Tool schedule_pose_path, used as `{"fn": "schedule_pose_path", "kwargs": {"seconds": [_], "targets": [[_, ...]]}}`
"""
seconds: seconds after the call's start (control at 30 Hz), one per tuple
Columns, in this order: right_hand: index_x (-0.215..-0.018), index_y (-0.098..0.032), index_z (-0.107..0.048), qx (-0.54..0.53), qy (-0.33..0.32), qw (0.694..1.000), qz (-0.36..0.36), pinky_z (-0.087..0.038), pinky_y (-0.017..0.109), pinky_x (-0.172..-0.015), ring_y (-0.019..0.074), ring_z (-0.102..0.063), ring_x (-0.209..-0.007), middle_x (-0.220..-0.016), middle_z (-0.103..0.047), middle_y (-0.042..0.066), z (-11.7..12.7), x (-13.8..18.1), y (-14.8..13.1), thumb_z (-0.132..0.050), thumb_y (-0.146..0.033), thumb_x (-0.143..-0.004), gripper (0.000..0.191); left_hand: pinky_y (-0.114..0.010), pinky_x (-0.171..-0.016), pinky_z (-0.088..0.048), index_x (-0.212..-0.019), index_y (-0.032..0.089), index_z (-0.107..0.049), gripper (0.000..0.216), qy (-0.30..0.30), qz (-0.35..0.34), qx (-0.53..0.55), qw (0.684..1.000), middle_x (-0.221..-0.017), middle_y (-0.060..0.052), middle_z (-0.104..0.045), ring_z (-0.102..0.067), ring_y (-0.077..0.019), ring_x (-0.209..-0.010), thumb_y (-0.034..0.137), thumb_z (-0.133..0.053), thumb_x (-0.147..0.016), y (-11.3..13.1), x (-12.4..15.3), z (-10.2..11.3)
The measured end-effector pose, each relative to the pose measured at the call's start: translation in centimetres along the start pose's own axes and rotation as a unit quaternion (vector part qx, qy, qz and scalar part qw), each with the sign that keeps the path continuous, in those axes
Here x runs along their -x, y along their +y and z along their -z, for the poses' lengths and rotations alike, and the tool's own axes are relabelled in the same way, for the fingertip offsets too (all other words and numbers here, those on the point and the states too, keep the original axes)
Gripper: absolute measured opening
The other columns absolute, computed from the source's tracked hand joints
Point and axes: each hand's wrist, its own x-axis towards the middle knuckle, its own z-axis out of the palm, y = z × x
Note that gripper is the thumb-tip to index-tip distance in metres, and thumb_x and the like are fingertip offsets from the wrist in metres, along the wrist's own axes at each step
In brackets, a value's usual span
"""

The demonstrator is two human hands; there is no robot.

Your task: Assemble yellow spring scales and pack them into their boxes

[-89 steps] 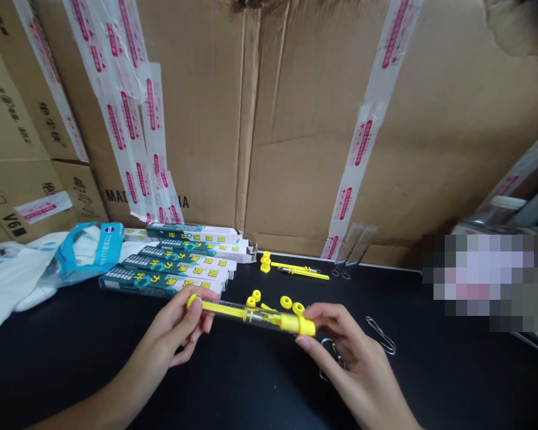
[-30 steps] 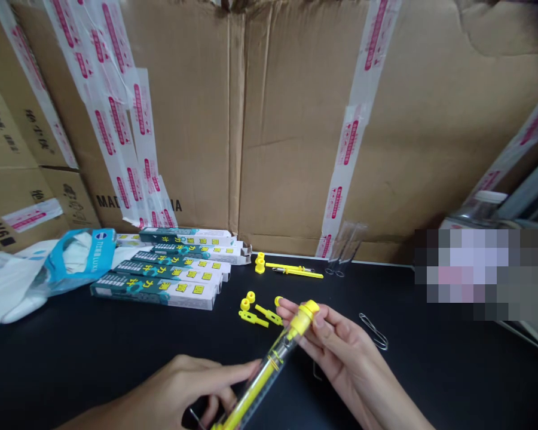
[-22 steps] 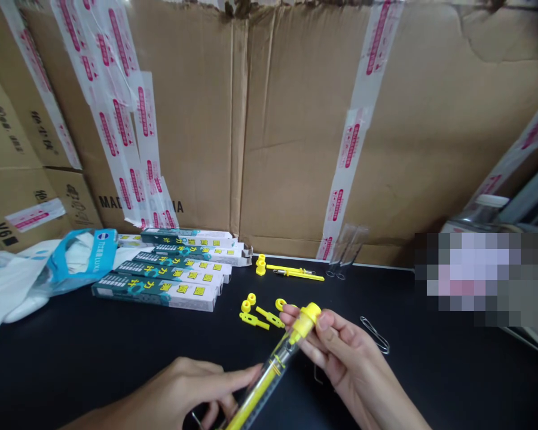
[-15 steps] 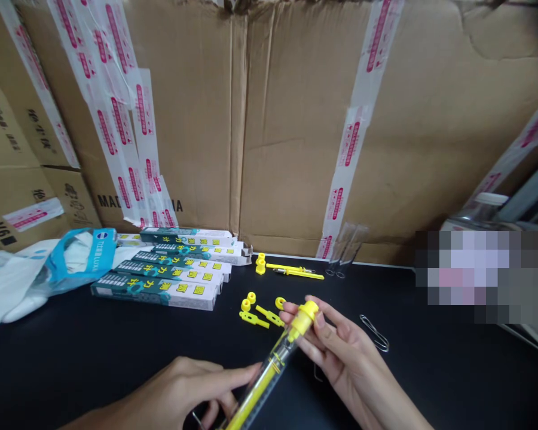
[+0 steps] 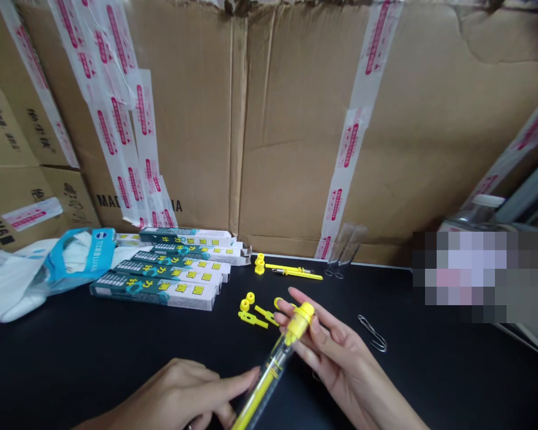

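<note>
A spring scale (image 5: pixel 269 367) with a clear tube, a yellow inner rod and a metal spring slants across the front of the view. Its yellow cap (image 5: pixel 299 321) is at the upper end, between the thumb and fingers of my right hand (image 5: pixel 338 352). The right index finger is raised off the cap. My left hand (image 5: pixel 183 391) grips the tube lower down, its index finger laid along the side. The tube's bottom end is out of view. Just beyond the right fingers lie flat yellow pieces (image 5: pixel 253 320) and small yellow rings (image 5: pixel 247 301).
Bent metal hooks (image 5: pixel 372 333) lie on the black table (image 5: pixel 430 370) at right. Yellow rods with springs (image 5: pixel 296 272) and yellow caps (image 5: pixel 260 263) lie farther back. Clear tubes (image 5: pixel 346 251) stand against the cardboard wall (image 5: pixel 287 131). Printed boxes (image 5: pixel 161 289) are stacked left, beside a plastic bag (image 5: pixel 83 257).
The spring scale and both hands have shifted very slightly. My right index finger has lifted away from the cap. A metal piece under my left hand shows less now.
</note>
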Motion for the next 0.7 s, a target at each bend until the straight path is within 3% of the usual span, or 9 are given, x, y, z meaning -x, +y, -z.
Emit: {"fn": "schedule_pose_path", "kwargs": {"seconds": [0.1,0.23,0.33,0.53,0.7], "targets": [[-0.122,-0.029,-0.071,0.009,0.01,1.0,0.004,-0.047,0.042,-0.107,0.0268,-0.065,-0.121,-0.132,-0.069,0.009,-0.1,0.1,-0.2,-0.078,-0.028,-0.084,0.038,-0.023,-0.051,-0.042,-0.151,0.026,-0.041,0.055,-0.006,-0.022,-0.003,1.0,-0.068,0.001,-0.073,-0.046,-0.0106,-0.04,0.034,-0.052,-0.097,-0.6,-0.2,0.0],[-0.122,-0.03,-0.071,0.017,0.015,1.0,0.012,-0.048,0.04,-0.108,0.0269,-0.063,-0.123,-0.136,-0.067,0.008,-0.5,0.4,-0.7,-0.077,-0.029,-0.085,0.038,-0.021,-0.044,-0.038,-0.15,0.029,-0.042,0.066,0.005,-0.013,-0.01,1.0,-0.067,0.002,-0.072,-0.045,-0.0109,-0.041,0.036,-0.067,-0.089,0.6,-0.5,0.3],[-0.124,-0.029,-0.07,0.023,0.013,0.999,0.017,-0.049,0.039,-0.106,0.0271,-0.063,-0.124,-0.139,-0.065,0.007,-0.5,0.6,-1.0,-0.077,-0.029,-0.085,0.04,-0.021,-0.051,-0.043,-0.145,0.036,-0.048,0.064,0.053,0.036,-0.051,0.997,-0.076,0.001,-0.075,-0.055,-0.014,-0.053,0.033,-0.073,-0.087,1.9,-0.6,0.7],[-0.126,-0.024,-0.068,0.039,0.017,0.999,0.003,-0.055,0.033,-0.1,0.0248,-0.068,-0.117,-0.126,-0.073,0.009,-0.4,0.3,-1.3,-0.078,-0.03,-0.084,0.043,-0.021,-0.049,-0.044,-0.152,0.028,-0.038,0.073,-0.001,-0.024,-0.032,0.999,-0.068,0.002,-0.073,-0.053,-0.0123,-0.045,0.032,-0.07,-0.086,0.2,-0.6,0.5],[-0.122,-0.023,-0.071,0.048,0.006,0.999,0.009,-0.058,0.028,-0.094,0.0217,-0.073,-0.108,-0.119,-0.077,0.01,-0.5,0.2,-1.7,-0.078,-0.026,-0.085,0.038,-0.019,-0.059,-0.052,-0.153,0.032,-0.035,0.077,0.002,-0.011,-0.022,1.0,-0.08,0.0,-0.076,-0.067,-0.016,-0.064,0.026,-0.07,-0.086,0.8,-0.3,0.5]]}}
